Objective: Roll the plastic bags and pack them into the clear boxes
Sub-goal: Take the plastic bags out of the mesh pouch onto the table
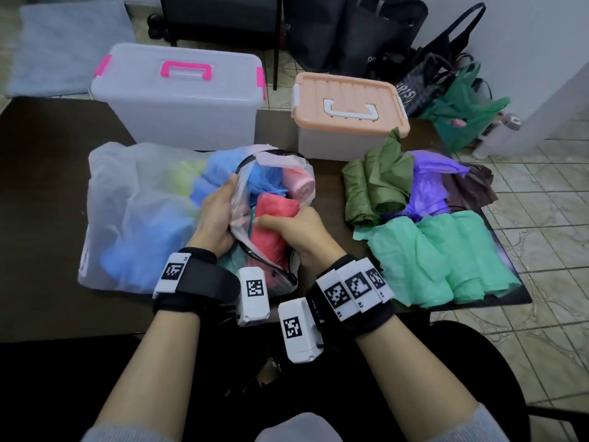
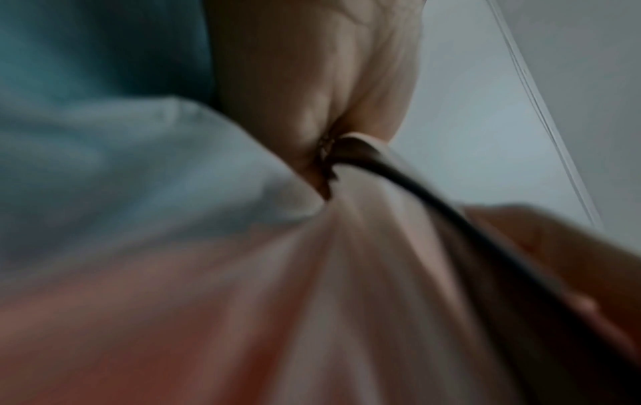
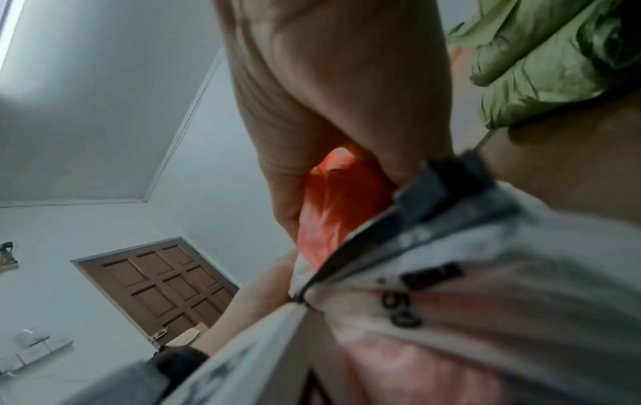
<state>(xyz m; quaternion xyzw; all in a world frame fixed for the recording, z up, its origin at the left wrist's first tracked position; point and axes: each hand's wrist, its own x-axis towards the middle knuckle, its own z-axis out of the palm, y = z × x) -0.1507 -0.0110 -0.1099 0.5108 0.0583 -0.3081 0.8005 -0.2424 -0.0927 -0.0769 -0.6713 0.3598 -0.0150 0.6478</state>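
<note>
A clear zip pouch (image 1: 243,189) lies open mid-table, stuffed with rolled bags: a red roll (image 1: 271,231), a pink roll (image 1: 298,181) and crumpled blue bags (image 1: 261,177). My left hand (image 1: 216,215) pinches the pouch's left rim by its black zip (image 2: 399,175). My right hand (image 1: 299,232) grips the red roll (image 3: 340,191) in the pouch's mouth, fingers curled round it. Two lidded clear boxes stand behind: one with pink handle (image 1: 181,94), one with a peach lid (image 1: 347,113), both closed.
A big translucent sack (image 1: 137,212) of blue and yellow bags lies at the left. To the right lie olive rolls (image 1: 376,186), a purple bag (image 1: 430,183), a brown bag (image 1: 471,186) and mint-green bags (image 1: 446,260). Beyond the table's right edge are tiled floor and shopping bags (image 1: 462,106).
</note>
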